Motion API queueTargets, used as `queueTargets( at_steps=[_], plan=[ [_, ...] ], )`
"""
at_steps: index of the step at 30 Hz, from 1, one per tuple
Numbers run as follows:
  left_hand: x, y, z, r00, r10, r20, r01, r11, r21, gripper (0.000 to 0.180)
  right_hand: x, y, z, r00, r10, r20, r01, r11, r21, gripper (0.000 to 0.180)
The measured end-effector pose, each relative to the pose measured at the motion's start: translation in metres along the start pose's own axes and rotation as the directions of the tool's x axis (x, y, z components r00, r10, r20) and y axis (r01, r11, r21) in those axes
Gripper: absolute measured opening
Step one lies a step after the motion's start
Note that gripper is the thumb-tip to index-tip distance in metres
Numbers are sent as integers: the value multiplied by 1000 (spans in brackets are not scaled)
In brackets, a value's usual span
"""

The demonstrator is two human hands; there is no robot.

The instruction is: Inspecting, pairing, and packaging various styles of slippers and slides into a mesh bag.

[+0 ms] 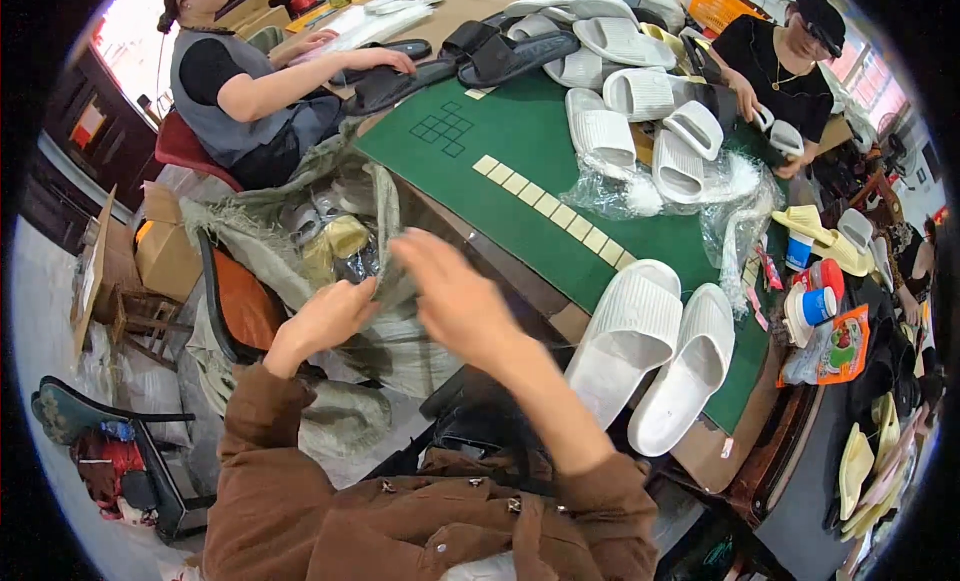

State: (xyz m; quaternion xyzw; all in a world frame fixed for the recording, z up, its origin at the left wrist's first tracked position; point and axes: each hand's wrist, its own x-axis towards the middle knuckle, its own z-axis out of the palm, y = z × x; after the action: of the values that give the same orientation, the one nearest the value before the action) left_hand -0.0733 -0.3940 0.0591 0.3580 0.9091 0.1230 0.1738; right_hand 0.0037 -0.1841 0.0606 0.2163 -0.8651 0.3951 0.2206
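Note:
My left hand (328, 323) hovers over the mouth of a large woven sack (385, 331), its fingers extended and nothing visible in them. Close to its right, my right hand (460, 306) is slightly blurred, fingers stretched out and nothing held. Inside the sack lie plastic-wrapped slippers, among them a yellow slipper (346, 237). To the right of my right hand, a white slide slipper (625, 341) and a second white slide slipper (690, 371) sit side by side at the near edge of the green-topped table (500, 221).
Beyond them are piled grey-white slippers (625, 43), black slippers (515, 56) and clear plastic wrapping (615, 186). One co-worker (240, 101) touches black slippers at far left; another co-worker (775, 81) handles slippers at far right. An orange-backed chair (240, 301) stands beside the sack. An orange packet (840, 349) lies right.

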Motion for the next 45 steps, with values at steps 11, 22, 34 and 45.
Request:
queueTargets(
  at_steps=[11,22,34,45],
  plan=[
    [-98,-117,-49,886,-305,-351,458,699,550,31,45,42,89,993,-83,89,96,983,-158,12],
    [-126,-163,-26,189,-23,-982,418,907,59,26,65,30,67,993,-115,12,116,991,-62,14],
    [-193,-132,93,581,2,-814,407,865,293,39,44,37,79,953,-167,252,188,980,-62,14],
    [-199,-287,188,459,-845,-276,-306,141,-941,39,-4,34,128,891,-168,421,264,948,-179,11]
  ],
)
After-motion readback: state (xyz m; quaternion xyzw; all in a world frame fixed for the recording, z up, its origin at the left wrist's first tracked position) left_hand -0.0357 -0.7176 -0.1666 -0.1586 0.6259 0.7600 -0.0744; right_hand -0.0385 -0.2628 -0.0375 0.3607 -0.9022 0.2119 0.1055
